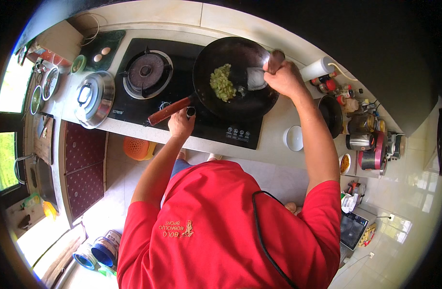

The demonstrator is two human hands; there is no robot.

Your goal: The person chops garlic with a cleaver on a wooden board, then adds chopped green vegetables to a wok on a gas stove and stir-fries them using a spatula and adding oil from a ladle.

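Note:
A dark wok (pixel 242 104) stands over the right side of the black gas hob (pixel 186 68), its wooden handle (pixel 169 111) pointing to the lower left. Chopped pale green vegetable pieces (pixel 222 83) lie in it. My right hand (pixel 284 77) grips the brown handle (pixel 276 59) of a metal spatula (pixel 256 78), whose blade is inside the wok, right of the vegetables. Below the wok handle, my left hand (pixel 181 123) is at a control knob (pixel 190 111) on the hob's front edge, with its fingers around the knob.
Left of the bare burner (pixel 145 70) sits a steel lid (pixel 95 99); two eggs (pixel 101 54) lie behind it. A white bowl (pixel 293 138) stands right of the hob, near a dark pan (pixel 330 115), seasoning bottles (pixel 327 85) and a bowl of orange food (pixel 345 164).

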